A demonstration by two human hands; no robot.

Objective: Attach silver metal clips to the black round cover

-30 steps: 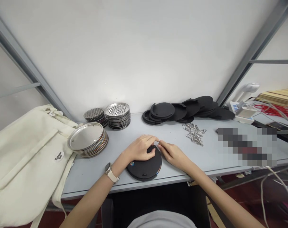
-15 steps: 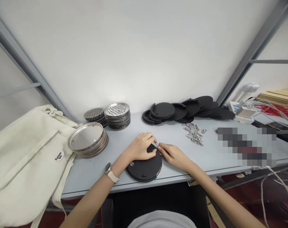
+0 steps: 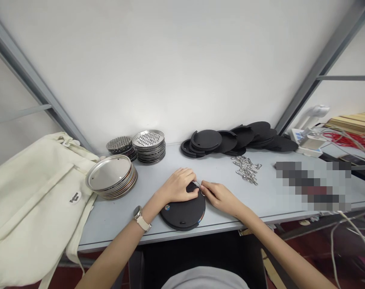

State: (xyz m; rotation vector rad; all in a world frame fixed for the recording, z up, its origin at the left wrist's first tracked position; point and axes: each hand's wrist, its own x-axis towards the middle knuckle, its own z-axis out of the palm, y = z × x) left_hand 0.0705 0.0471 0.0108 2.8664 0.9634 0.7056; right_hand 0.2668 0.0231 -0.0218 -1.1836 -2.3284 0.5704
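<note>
A round black disc (image 3: 185, 212) lies on the table before me, with a slot near its front edge and a coloured strip showing along its right rim. My left hand (image 3: 180, 186) rests on the disc's far part, its fingers curled over the edge and the thumb on top. Between both hands, at the far right rim, is a thin metal clip (image 3: 202, 192). My right hand (image 3: 217, 196) pinches this clip between thumb and fingers. The clip's far end is partly hidden by the left fingertips, so I cannot tell whether it passes through the disc.
Similar metal clips (image 3: 247, 170) lie loose right of centre. Overlapping black discs (image 3: 206, 140) line the wall. At left stand silver plates (image 3: 110, 174), stacked grater discs (image 3: 149, 146) and a cream bag (image 3: 46, 200). Cables (image 3: 333, 249) hang at the right.
The fingers of both hands have shifted very slightly around the metal clip. The black disc has stayed in place.
</note>
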